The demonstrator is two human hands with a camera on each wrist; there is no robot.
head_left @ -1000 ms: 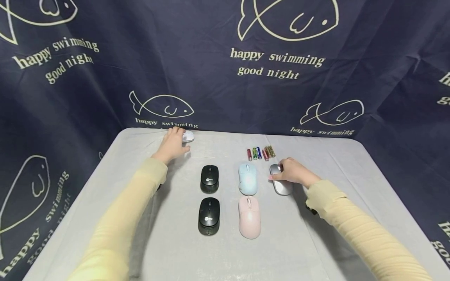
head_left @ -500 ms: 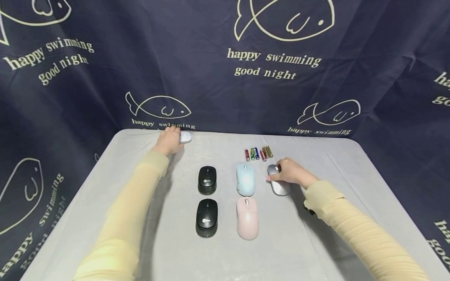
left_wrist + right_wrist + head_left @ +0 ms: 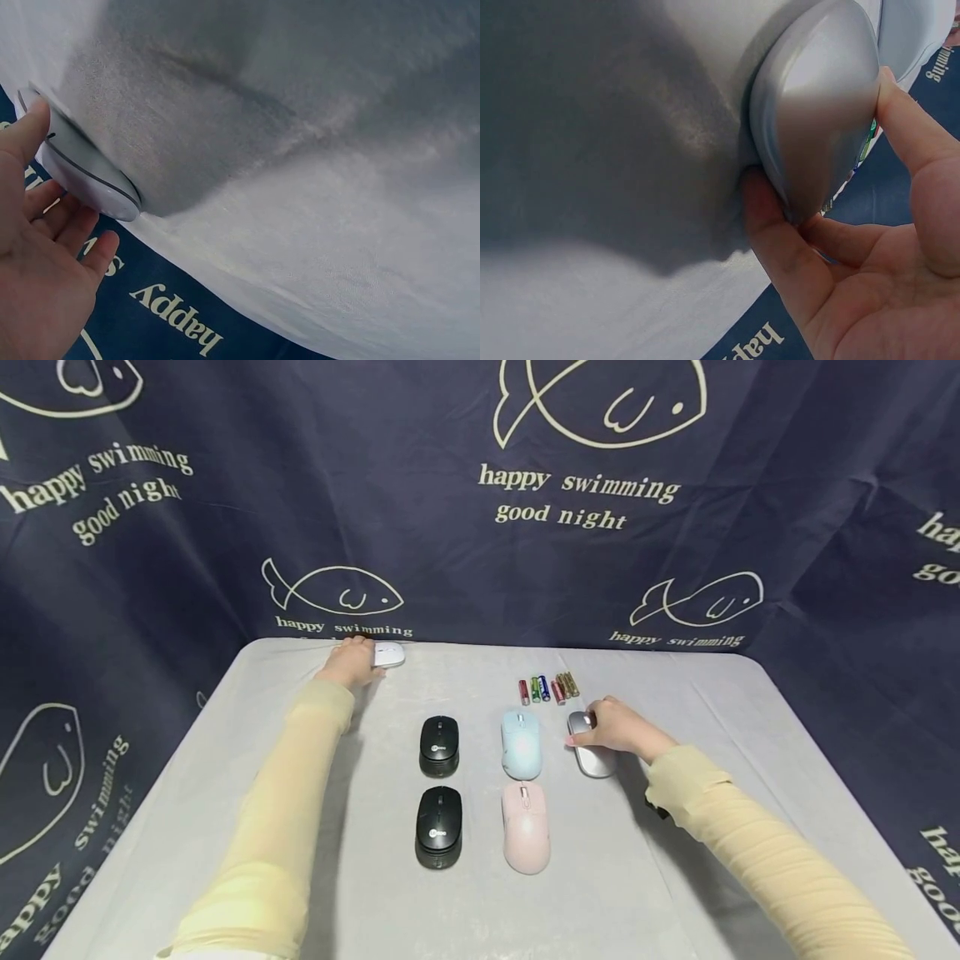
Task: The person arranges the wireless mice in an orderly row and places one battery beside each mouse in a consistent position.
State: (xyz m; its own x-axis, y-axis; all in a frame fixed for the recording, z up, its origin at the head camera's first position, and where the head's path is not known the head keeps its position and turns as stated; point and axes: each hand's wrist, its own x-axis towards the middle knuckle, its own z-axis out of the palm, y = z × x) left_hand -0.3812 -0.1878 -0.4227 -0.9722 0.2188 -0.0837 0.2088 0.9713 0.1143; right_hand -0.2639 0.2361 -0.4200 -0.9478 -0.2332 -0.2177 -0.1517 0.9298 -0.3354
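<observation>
At the table's far left edge, my left hand grips a white computer mouse by its left end. The left wrist view shows the thumb on one side of this mouse and several fingers along the other. On the right, my right hand holds a silver-grey computer mouse, its front partly covered by the hand. In the right wrist view the thumb and fingers pinch its two sides. Left of it lies a light blue mouse, with a pink mouse nearer the front.
Two black mice stand one behind the other left of centre. Several batteries lie side by side behind the blue and silver-grey mice. A pale cloth covers the table, and a navy curtain hangs behind its far edge.
My left hand has shifted left along the white mouse, and its thumb has drawn in against it. My right hand stays on the silver-grey mouse. The head view has turned slightly right.
</observation>
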